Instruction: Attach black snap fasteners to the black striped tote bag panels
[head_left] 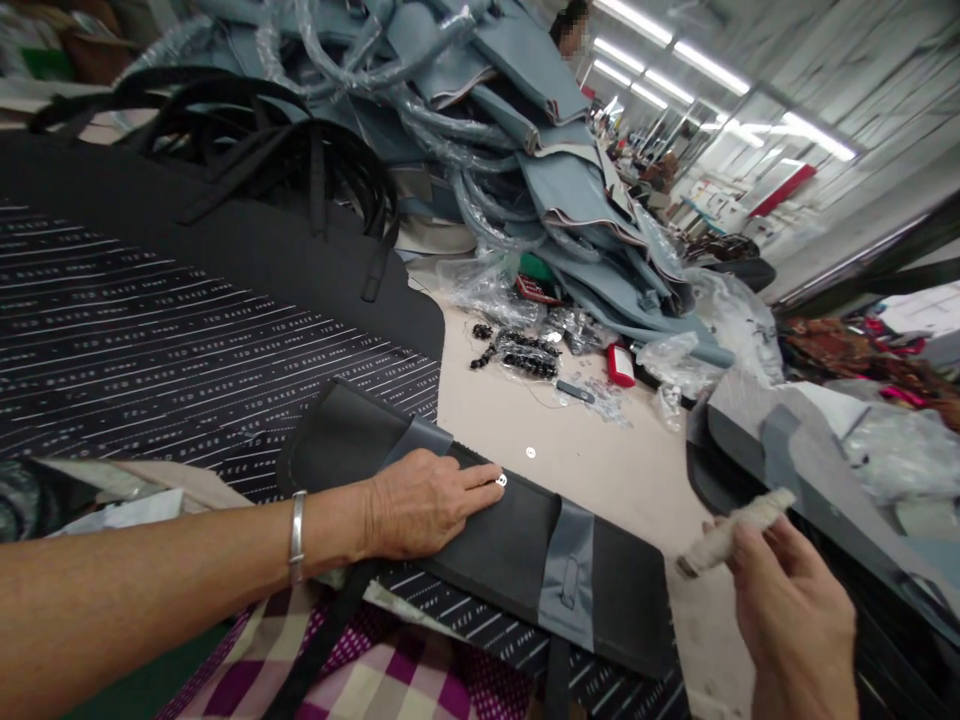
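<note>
My left hand (420,505) lies on a black bag panel (517,540), its fingers stretched out. The index fingertip touches a small white, slotted disc (501,481) near the panel's far edge. Grey strips cross the panel; the right-hand strip (568,575) has a long oval outline on it. Off the panel's right end, my right hand (787,600) is raised and closed around a short, pale, cloth-like wrapped stick (735,535). Another small white disc (531,452) rests on the table just beyond the panel. Printed black lining (442,600) shows beneath the panel.
Black bag pieces with handles (315,180) cover the left side. Blue-grey bags (555,190) in plastic are piled behind. A red-and-white box (620,365), black beaded pieces (525,352) and small clear bits lie on the table (480,400). More panels (780,450) are stacked right.
</note>
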